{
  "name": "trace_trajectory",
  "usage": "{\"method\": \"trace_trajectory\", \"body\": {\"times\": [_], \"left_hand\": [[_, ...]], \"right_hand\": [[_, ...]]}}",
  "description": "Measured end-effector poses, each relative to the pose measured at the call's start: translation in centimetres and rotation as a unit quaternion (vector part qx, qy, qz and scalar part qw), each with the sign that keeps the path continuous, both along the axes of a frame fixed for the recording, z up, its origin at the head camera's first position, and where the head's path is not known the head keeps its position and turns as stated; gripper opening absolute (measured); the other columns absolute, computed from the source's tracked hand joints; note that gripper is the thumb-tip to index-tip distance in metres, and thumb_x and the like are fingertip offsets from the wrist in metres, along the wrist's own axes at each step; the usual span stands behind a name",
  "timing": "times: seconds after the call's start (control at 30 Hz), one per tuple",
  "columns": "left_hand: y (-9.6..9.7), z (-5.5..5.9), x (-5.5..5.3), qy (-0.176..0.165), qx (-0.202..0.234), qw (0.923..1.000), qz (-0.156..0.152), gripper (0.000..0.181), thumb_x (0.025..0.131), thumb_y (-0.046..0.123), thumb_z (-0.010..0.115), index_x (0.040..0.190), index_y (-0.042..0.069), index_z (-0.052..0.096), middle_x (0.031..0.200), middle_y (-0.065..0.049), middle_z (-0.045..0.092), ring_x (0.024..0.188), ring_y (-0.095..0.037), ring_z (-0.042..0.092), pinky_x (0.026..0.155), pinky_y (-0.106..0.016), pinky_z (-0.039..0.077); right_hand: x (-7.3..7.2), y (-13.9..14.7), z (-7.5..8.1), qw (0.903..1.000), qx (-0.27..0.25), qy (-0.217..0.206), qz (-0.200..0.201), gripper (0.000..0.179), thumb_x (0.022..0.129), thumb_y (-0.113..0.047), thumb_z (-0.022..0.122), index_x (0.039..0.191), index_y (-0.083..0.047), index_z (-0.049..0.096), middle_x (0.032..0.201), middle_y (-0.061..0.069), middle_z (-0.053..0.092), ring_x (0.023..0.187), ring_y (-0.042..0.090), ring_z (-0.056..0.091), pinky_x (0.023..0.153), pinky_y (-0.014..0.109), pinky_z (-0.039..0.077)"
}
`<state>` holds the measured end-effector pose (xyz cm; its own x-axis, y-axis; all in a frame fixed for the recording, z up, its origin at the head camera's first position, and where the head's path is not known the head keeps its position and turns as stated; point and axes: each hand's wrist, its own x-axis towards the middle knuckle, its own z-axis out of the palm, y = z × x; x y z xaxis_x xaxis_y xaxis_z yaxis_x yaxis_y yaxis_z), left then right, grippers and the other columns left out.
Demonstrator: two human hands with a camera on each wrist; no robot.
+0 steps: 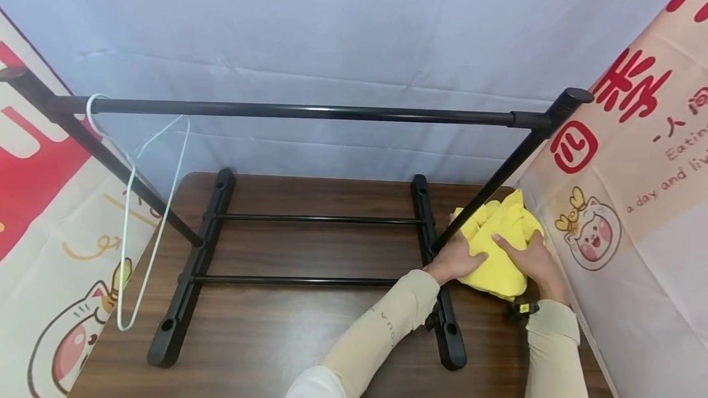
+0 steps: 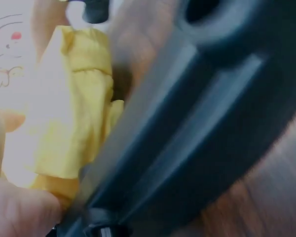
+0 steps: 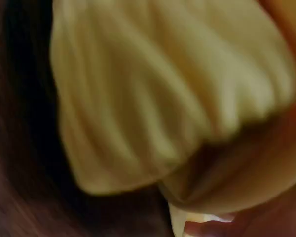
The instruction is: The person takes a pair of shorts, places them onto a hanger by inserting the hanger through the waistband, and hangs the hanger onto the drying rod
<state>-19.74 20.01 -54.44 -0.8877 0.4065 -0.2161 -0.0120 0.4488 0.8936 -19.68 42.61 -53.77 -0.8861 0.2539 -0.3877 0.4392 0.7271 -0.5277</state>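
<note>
A folded yellow garment (image 1: 491, 274) lies at the right end of the table, beside the rack's right foot. My left hand (image 1: 455, 258) grips its left side with the thumb on top; the rack's slanted post hides part of those fingers. On the opposite side my right hand (image 1: 536, 266) holds the garment, its thumb across the top and the other fingers out of sight. Seen from the left wrist, the garment (image 2: 89, 113) shows a seamed fold near the left thumb (image 2: 19, 210). Its fabric (image 3: 128, 98) fills much of the right wrist view, gathered and blurred.
A black clothes rack (image 1: 310, 110) stands on the brown wooden table (image 1: 298, 330), its right foot (image 1: 449, 343) close to my left forearm. One white hanger (image 1: 128, 201) hangs at the bar's left end. Printed cloth walls (image 1: 614, 201) enclose the sides.
</note>
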Motion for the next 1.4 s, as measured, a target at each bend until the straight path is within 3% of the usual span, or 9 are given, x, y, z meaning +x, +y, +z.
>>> {"method": "trace_trajectory", "body": {"times": [0.1,0.27,0.43,0.63,0.87,1.0,1.17,1.3,1.4], "left_hand": [[0.2,0.3,0.4,-0.045,0.014,0.9987,0.020,0.104,0.103,0.041,0.064,0.167,0.027,-0.017,0.178,0.000,0.014,0.159,-0.012,0.030,0.123,-0.032,0.038],[0.8,0.7,0.9,-0.055,0.014,0.9971,0.051,0.101,0.103,0.037,0.065,0.169,0.025,-0.011,0.176,-0.001,0.022,0.155,-0.012,0.037,0.122,-0.031,0.039],[1.6,1.1,1.3,-0.076,0.018,0.9940,0.076,0.100,0.102,0.039,0.067,0.170,0.023,-0.005,0.172,-0.002,0.033,0.149,-0.011,0.045,0.119,-0.030,0.043],[2.2,1.2,1.1,-0.105,0.015,0.9885,0.108,0.099,0.102,0.045,0.067,0.170,0.021,-0.001,0.167,-0.005,0.043,0.141,-0.016,0.056,0.111,-0.034,0.050],[3.0,1.6,1.7,-0.141,0.056,0.9742,0.167,0.072,0.096,0.042,0.076,0.155,0.013,0.046,0.145,-0.008,0.061,0.129,-0.023,0.062,0.105,-0.040,0.054],[2.9,1.8,2.1,-0.145,0.071,0.9685,0.190,0.059,0.091,0.038,0.082,0.138,0.011,0.059,0.123,-0.006,0.068,0.110,-0.020,0.067,0.097,-0.039,0.057],[2.5,2.4,2.5,-0.136,0.096,0.9698,0.178,0.051,0.088,0.038,0.085,0.129,0.016,0.064,0.110,0.002,0.069,0.096,-0.012,0.065,0.090,-0.034,0.057],[2.1,3.0,2.4,-0.114,0.103,0.9772,0.146,0.047,0.089,0.039,0.085,0.127,0.021,0.064,0.107,0.007,0.068,0.091,-0.007,0.064,0.086,-0.029,0.056],[1.6,3.5,2.3,-0.087,0.109,0.9837,0.113,0.046,0.091,0.038,0.083,0.128,0.022,0.063,0.106,0.008,0.068,0.088,-0.004,0.062,0.084,-0.026,0.055]], "right_hand": [[0.0,-0.4,-0.6,0.9996,-0.017,0.021,-0.006,0.130,0.093,-0.081,0.049,0.161,0.006,-0.020,0.168,0.042,-0.005,0.154,0.064,0.012,0.120,0.076,0.023],[0.5,-1.0,-1.3,0.9974,-0.047,0.050,-0.022,0.124,0.094,-0.081,0.048,0.165,0.000,-0.013,0.172,0.034,-0.003,0.156,0.060,0.011,0.121,0.076,0.022],[1.2,-0.9,-1.5,0.9938,-0.066,0.084,-0.031,0.114,0.095,-0.079,0.049,0.167,0.001,0.011,0.167,0.035,0.026,0.150,0.054,0.033,0.114,0.071,0.035],[1.6,-1.2,-1.9,0.9891,-0.074,0.108,-0.067,0.099,0.095,-0.075,0.055,0.156,0.002,0.039,0.148,0.027,0.053,0.120,0.035,0.059,0.088,0.039,0.051],[2.5,-1.2,-1.5,0.9806,-0.099,0.132,-0.104,0.082,0.095,-0.066,0.065,0.149,-0.005,0.054,0.137,0.011,0.064,0.088,-0.005,0.057,0.075,0.015,0.048],[3.2,-1.2,-0.7,0.9771,-0.092,0.148,-0.122,0.079,0.095,-0.063,0.067,0.148,-0.005,0.055,0.127,0.007,0.066,0.081,-0.010,0.056,0.073,0.013,0.049],[4.1,-1.4,0.6,0.9736,-0.075,0.154,-0.151,0.082,0.095,-0.064,0.065,0.151,-0.004,0.053,0.138,0.017,0.063,0.084,-0.006,0.052,0.075,0.017,0.045],[4.8,-1.7,1.7,0.9618,-0.088,0.177,-0.189,0.077,0.093,-0.059,0.072,0.149,-0.008,0.055,0.112,-0.004,0.070,0.079,-0.008,0.055,0.071,0.014,0.046],[5.3,-2.2,2.6,0.9530,-0.105,0.197,-0.205,0.071,0.092,-0.054,0.076,0.144,-0.009,0.059,0.089,-0.026,0.060,0.073,-0.009,0.057,0.067,0.010,0.047]]}}
